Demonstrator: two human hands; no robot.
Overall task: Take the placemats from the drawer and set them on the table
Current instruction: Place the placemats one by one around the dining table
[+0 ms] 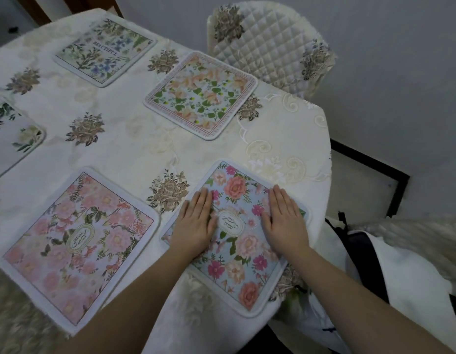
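Observation:
Several square floral placemats lie flat on the table (134,149), which wears a cream embroidered cloth. Nearest me is a blue placemat (237,254) with pink and red flowers. My left hand (196,223) and my right hand (283,218) both press flat on it with straight fingers, one on each side of its oval label. Left of it lies a pink placemat (76,246). Further back are a peach and green placemat (201,95), a pale placemat (106,49) with blue flowers, and a white one (9,134) cut off by the left edge.
A chair (270,42) with a quilted cream cover stands at the table's far right. White and dark fabric (375,264) hangs by the table's right edge near me. A dark-framed floor panel (370,185) lies to the right.

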